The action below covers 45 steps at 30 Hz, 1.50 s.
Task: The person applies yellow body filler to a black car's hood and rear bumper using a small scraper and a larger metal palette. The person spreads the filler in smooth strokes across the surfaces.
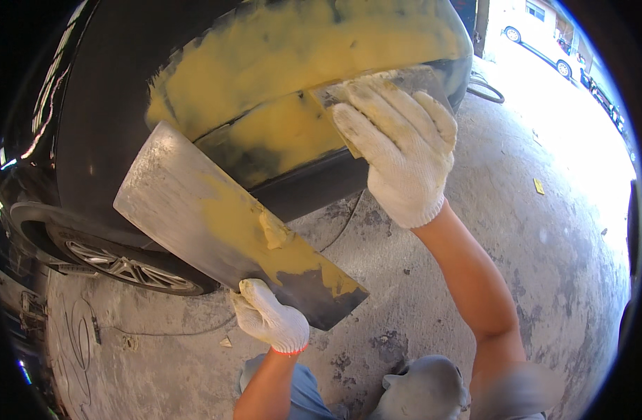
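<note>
2 gloved hands — right hand (398, 150) presses 1 spreader (377, 87), left hand (270, 316) grips 1 board (209, 217).

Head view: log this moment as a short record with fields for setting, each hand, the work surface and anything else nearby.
setting: workshop with a stained concrete floor, bright daylight at the upper right
left hand: gloved left hand grips the lower edge of a flat metal board smeared with yellow filler
right hand: gloved right hand presses a spreader flat on the car panel
work surface: dark car body panel with a broad patch of yellow filler
nearby: alloy wheel at lower left; parked cars outside
</note>
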Motion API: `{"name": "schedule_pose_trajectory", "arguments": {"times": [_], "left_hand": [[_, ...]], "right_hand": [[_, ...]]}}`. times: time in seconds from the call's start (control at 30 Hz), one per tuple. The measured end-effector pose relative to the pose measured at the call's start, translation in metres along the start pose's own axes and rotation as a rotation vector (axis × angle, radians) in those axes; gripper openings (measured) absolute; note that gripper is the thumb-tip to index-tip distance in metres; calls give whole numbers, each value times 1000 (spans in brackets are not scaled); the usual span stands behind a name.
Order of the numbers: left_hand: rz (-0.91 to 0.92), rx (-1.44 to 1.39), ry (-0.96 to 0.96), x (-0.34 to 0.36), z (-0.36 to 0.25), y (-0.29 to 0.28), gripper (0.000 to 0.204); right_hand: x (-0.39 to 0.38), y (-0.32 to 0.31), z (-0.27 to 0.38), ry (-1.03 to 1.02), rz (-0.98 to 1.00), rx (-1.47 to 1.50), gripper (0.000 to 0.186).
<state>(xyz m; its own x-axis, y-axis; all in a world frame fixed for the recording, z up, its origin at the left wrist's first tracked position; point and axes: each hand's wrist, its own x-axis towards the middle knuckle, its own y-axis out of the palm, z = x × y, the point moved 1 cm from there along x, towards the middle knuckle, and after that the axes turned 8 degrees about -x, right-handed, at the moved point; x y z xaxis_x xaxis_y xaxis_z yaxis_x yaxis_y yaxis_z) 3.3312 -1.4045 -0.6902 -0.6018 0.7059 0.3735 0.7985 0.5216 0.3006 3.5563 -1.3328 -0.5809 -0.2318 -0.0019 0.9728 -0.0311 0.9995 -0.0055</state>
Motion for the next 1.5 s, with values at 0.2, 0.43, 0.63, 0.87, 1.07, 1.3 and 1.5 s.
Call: {"name": "schedule_pose_trajectory", "arguments": {"times": [0.2,0.43,0.63,0.87,1.07,1.3,1.5], "left_hand": [[-73,2,1,-5,4,4,29],[-165,-60,61,-7,8,11,29],[-41,-4,66,-11,-3,3,36],[-48,-16,50,-19,-11,7,36],[-64,-95,28,-22,-5,11,39],[-64,-39,63,-25,9,19,29],[-23,-20,74,-27,8,22,29]], "right_hand": [[-8,7,5,-59,56,56,30],[-52,-1,12,-74,170,136,40],[-64,-16,5,-58,295,137,39],[-35,-13,-28,118,55,6,25],[-8,1,-37,36,3,-1,24],[-26,7,-22,-50,59,94,34],[-65,0,-18,-76,171,150,45]]}}
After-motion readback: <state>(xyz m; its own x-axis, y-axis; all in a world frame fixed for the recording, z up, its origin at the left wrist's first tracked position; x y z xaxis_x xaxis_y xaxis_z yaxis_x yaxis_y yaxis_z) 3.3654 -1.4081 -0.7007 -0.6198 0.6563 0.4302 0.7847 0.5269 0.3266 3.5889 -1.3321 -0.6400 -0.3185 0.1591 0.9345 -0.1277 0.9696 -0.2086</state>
